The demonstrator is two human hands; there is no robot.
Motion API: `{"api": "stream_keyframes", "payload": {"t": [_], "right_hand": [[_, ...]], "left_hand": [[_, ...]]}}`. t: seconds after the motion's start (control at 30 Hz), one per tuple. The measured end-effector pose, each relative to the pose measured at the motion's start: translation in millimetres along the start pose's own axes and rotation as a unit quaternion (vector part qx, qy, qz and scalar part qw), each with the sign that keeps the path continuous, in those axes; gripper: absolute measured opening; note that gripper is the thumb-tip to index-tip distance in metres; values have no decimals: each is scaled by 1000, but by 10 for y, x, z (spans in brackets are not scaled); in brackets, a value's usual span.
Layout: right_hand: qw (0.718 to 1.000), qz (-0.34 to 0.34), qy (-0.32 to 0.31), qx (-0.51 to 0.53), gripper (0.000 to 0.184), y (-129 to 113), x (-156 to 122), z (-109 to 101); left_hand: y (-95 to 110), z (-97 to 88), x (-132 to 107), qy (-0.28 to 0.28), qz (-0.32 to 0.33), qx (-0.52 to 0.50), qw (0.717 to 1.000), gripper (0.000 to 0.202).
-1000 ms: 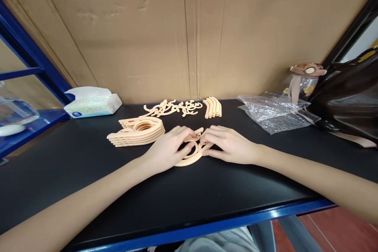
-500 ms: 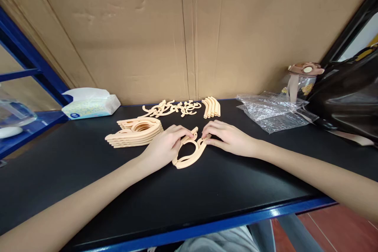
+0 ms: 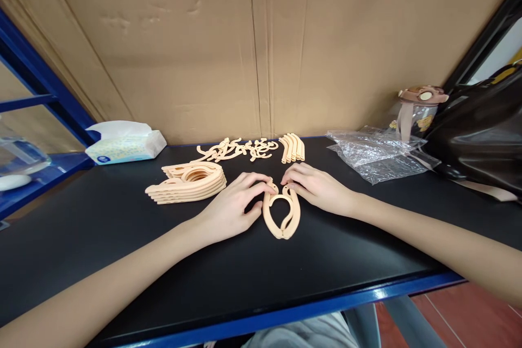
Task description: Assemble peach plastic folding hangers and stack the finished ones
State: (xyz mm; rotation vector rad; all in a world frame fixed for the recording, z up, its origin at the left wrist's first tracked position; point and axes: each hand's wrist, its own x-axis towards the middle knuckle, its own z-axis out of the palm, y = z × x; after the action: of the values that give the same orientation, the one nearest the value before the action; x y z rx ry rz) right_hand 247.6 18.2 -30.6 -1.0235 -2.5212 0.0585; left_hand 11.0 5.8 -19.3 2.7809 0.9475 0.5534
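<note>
A folded peach plastic hanger (image 3: 281, 216) lies flat on the black table (image 3: 122, 250), its two arms curving together toward me. My left hand (image 3: 232, 205) rests at its left side with fingertips pressed on the upper left end. My right hand (image 3: 316, 187) touches the upper right end with its fingers curled down. Both hands grip the hanger's top between them.
A stack of folded hangers (image 3: 188, 181) sits left of my hands. Loose hooks (image 3: 236, 149) and curved bars (image 3: 292, 148) lie at the back. A tissue pack (image 3: 124, 142) is far left; clear plastic bags (image 3: 373, 153), a bottle (image 3: 416, 107) and a dark bag (image 3: 481, 136) are right.
The hanger has been turned from lying slanted to the left to pointing straight toward me, and my hands have drawn apart to its two upper ends.
</note>
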Motion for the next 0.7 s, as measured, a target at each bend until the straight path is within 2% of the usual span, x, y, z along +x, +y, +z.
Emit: {"api": "stream_keyframes", "payload": {"t": [0.17,0.33,0.7], "right_hand": [[998,18,36,-40,16,-29,-7,3],[993,63,41,-86,13,-79,2,-5],[992,90,88,6,10,-70,14,-22]], "left_hand": [[77,-31,4,-34,53,19,998,32],[88,-44,0,-35,66,26,997,37],[89,-56,-9,-42,78,35,995,33]]}}
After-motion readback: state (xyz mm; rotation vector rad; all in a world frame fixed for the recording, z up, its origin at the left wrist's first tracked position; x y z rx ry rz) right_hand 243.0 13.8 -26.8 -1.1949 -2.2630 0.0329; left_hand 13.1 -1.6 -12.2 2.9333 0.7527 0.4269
